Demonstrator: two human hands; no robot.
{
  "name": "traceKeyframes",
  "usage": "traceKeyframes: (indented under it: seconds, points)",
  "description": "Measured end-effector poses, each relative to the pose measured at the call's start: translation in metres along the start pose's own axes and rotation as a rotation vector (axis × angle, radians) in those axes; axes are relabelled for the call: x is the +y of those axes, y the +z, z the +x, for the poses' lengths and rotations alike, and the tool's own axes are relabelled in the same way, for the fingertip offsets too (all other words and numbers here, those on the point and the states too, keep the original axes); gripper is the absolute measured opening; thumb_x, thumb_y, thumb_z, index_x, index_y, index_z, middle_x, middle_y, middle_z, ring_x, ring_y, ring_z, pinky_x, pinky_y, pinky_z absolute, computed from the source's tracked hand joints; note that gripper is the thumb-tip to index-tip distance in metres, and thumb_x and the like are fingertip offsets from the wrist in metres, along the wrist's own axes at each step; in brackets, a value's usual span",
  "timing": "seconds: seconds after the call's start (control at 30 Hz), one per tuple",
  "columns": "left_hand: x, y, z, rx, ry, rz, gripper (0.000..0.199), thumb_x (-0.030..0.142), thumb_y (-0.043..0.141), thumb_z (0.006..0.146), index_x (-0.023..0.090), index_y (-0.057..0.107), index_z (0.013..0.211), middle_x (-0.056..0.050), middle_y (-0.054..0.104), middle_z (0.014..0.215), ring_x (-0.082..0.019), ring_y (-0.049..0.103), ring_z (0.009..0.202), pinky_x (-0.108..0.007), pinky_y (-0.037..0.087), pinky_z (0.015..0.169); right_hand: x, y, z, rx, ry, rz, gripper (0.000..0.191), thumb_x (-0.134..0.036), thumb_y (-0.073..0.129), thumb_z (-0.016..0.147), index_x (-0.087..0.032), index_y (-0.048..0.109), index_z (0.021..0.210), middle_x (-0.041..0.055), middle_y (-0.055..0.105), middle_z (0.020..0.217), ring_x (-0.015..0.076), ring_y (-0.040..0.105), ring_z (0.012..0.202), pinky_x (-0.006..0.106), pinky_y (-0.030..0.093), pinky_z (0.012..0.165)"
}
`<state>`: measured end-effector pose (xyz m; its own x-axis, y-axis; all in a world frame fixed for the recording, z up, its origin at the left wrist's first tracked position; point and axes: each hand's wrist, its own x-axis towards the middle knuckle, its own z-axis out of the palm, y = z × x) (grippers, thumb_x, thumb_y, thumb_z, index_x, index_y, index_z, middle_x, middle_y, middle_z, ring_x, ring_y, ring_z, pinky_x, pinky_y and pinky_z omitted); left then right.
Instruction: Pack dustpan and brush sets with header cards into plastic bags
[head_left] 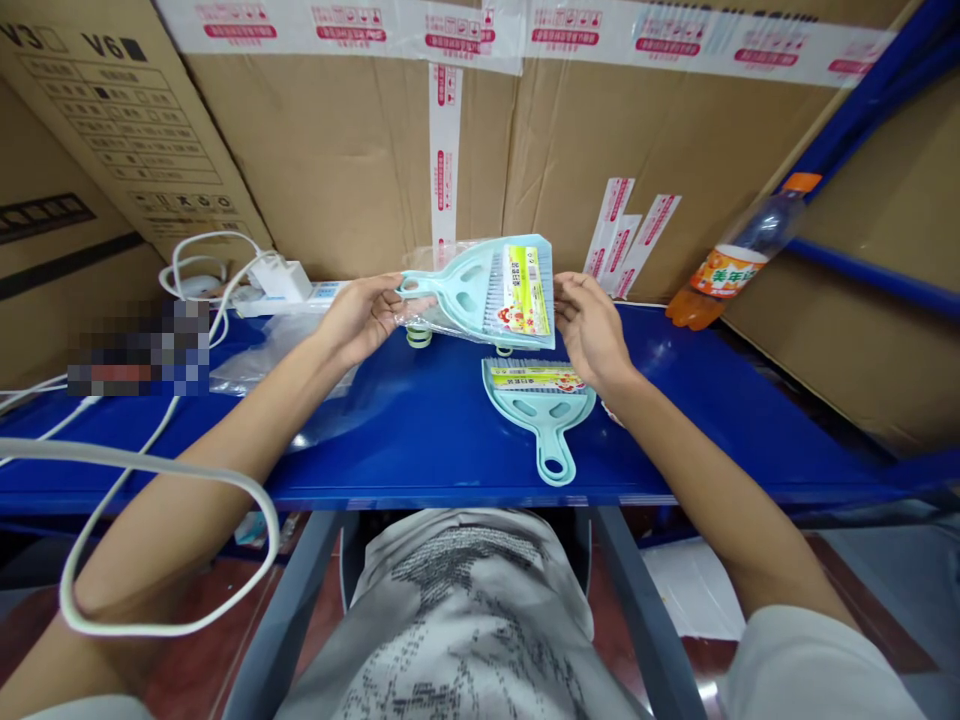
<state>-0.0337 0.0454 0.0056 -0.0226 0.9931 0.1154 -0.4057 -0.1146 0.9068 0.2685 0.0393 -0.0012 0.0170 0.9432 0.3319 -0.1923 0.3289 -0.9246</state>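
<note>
A light-blue dustpan and brush set in a clear bag is held up above the blue table, its handle pointing left and its wide end right. My left hand pinches the bag at the handle end. At the wide end, my right hand has its fingers bent against the right edge. Below them a second light-blue dustpan set lies on the table with its handle toward me. Both sets carry a yellow-green label. A greenish ring-shaped item sits behind the held bag.
An orange drink bottle leans at the back right. Clear plastic bags, a white power strip and a white plug are at the left. A white cable loops over my left forearm. Cardboard boxes stand behind.
</note>
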Motion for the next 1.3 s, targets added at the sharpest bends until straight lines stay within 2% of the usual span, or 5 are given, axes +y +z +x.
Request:
traceKeyframes:
  seconds: [0.2, 0.37, 0.63, 0.97, 1.3]
  points:
    - [-0.003, 0.001, -0.003, -0.060, 0.036, -0.031, 0.005, 0.010, 0.076, 0.084, 0.010, 0.074, 0.089, -0.014, 0.082, 0.098, -0.021, 0.081, 0.090, -0.033, 0.073, 0.092, 0.002, -0.001, 0.005, -0.207, 0.194, 0.000, 0.034, -0.052, 0.084, 0.081, -0.027, 0.071, 0.099, 0.0063, 0.082, 0.104, 0.0298, 0.077, 0.109, 0.050, 0.068, 0.093]
    - [-0.001, 0.000, -0.004, -0.075, 0.053, 0.005, 0.005, 0.013, 0.077, 0.086, 0.011, 0.076, 0.091, -0.015, 0.083, 0.100, -0.024, 0.082, 0.094, -0.033, 0.074, 0.091, 0.001, -0.002, 0.005, -0.201, 0.186, 0.014, 0.034, -0.056, 0.087, 0.082, -0.027, 0.076, 0.095, 0.0048, 0.083, 0.097, 0.0281, 0.078, 0.101, 0.049, 0.068, 0.094]
    - [0.002, 0.007, -0.009, -0.001, 0.062, 0.092, 0.005, 0.013, 0.072, 0.088, 0.013, 0.075, 0.084, -0.011, 0.081, 0.089, -0.019, 0.080, 0.076, -0.028, 0.072, 0.076, -0.010, 0.002, 0.002, -0.199, 0.186, 0.017, 0.069, -0.088, 0.069, 0.087, -0.028, 0.079, 0.118, 0.0075, 0.083, 0.096, 0.0351, 0.080, 0.107, 0.054, 0.069, 0.090]
    - [0.002, 0.006, -0.007, 0.050, 0.070, 0.198, 0.008, 0.017, 0.067, 0.090, 0.013, 0.073, 0.086, -0.008, 0.077, 0.079, -0.016, 0.075, 0.062, -0.025, 0.065, 0.061, -0.004, -0.002, 0.006, -0.172, 0.198, 0.113, 0.025, -0.045, 0.078, 0.090, -0.022, 0.072, 0.092, 0.0043, 0.079, 0.076, 0.0205, 0.079, 0.073, 0.036, 0.070, 0.074]
    - [0.002, -0.005, 0.001, 0.083, 0.052, 0.180, 0.008, 0.018, 0.066, 0.088, 0.013, 0.072, 0.085, -0.013, 0.079, 0.079, -0.022, 0.079, 0.072, -0.032, 0.070, 0.075, -0.004, -0.008, 0.009, -0.068, 0.178, 0.055, 0.033, -0.048, 0.080, 0.088, -0.023, 0.070, 0.106, 0.0063, 0.079, 0.082, 0.0250, 0.081, 0.076, 0.042, 0.073, 0.074]
